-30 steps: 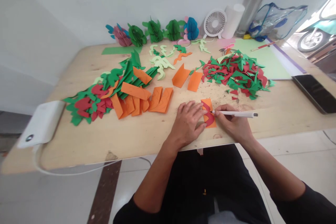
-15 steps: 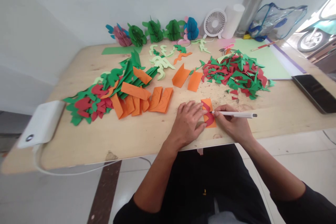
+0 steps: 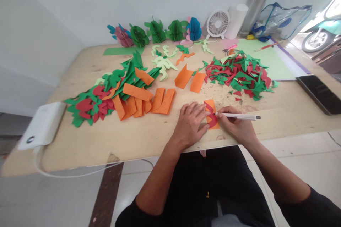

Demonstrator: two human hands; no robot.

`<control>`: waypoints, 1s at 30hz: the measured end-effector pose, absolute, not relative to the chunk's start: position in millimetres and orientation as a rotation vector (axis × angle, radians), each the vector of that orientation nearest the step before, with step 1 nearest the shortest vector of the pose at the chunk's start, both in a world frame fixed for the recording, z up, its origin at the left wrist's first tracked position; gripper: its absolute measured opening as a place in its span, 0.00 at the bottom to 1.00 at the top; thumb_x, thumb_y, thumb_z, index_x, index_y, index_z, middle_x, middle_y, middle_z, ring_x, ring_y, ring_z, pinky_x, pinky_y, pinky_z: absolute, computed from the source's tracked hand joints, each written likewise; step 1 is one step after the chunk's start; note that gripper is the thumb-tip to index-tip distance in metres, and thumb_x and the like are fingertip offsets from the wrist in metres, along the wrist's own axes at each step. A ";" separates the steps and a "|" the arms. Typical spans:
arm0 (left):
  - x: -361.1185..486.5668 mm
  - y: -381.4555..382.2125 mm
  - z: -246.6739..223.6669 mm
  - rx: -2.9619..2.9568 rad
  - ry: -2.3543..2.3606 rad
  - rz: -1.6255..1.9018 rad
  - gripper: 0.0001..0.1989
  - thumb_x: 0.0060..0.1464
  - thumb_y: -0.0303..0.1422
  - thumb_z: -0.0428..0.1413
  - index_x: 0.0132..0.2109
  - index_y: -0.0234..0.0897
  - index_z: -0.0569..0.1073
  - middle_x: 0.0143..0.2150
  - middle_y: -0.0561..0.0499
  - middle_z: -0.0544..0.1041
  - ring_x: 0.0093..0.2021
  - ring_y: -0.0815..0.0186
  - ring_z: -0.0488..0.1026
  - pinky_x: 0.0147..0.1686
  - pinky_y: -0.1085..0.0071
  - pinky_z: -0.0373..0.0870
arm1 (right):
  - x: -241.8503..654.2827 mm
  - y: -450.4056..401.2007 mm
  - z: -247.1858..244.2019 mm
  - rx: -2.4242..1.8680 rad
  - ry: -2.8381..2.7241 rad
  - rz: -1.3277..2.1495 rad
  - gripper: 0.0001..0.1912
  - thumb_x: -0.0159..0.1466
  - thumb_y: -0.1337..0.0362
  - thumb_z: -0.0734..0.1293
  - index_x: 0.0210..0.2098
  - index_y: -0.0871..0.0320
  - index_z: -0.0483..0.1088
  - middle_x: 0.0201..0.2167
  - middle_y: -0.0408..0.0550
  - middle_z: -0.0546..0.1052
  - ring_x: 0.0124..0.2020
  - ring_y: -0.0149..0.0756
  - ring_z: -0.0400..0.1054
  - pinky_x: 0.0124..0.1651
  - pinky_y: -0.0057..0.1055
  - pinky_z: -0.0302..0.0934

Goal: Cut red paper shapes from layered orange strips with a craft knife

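Note:
On the table in front of me lies an orange paper piece [image 3: 216, 125] with a curved red paper cutout [image 3: 212, 121] on top of it. My left hand [image 3: 192, 122] rests flat, its fingertips pressing on the left edge of the red cutout. My right hand [image 3: 236, 124] grips a white pen [image 3: 241, 116], its tip at the cutout's right edge. Left of my left hand sit several folded orange paper pieces [image 3: 138, 94], some with drawn outlines. Two more folded orange pieces [image 3: 183, 77] stand farther back.
Green and red cutouts [image 3: 85, 106] are heaped at the left, beside a white power bank [image 3: 44, 124] with a cable. Red and green scraps [image 3: 239, 74] form a pile at the right. A phone [image 3: 321, 94] lies near the right edge. Along the wall stand paper figures [image 3: 157, 31] and a small fan [image 3: 218, 23].
Almost nothing differs. Both hands, the pen and the paper hold nearly the same place.

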State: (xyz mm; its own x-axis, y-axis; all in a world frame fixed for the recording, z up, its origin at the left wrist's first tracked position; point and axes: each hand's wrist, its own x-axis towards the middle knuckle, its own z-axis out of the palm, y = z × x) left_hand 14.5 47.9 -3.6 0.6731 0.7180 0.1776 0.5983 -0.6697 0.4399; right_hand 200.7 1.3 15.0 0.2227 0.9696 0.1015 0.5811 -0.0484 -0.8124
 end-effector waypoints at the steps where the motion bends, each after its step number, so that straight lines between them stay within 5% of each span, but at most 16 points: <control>1: 14.5 47.9 -3.7 2.542 1.039 0.484 0.18 0.61 0.38 0.55 0.56 0.42 0.73 0.64 0.49 0.69 0.66 0.52 0.59 0.66 0.50 0.51 | 200.6 1.1 15.1 -1.730 -1.453 0.637 0.10 0.60 0.55 0.66 0.29 0.55 0.72 0.25 0.44 0.77 0.23 0.32 0.69 0.25 0.27 0.60; 30: 14.3 48.3 -5.6 2.560 1.026 0.509 0.17 0.61 0.38 0.55 0.55 0.42 0.74 0.63 0.49 0.70 0.66 0.53 0.59 0.65 0.51 0.51 | 203.0 -14.5 12.0 -1.789 -1.435 0.578 0.11 0.61 0.54 0.66 0.32 0.55 0.74 0.26 0.44 0.78 0.25 0.32 0.69 0.29 0.28 0.60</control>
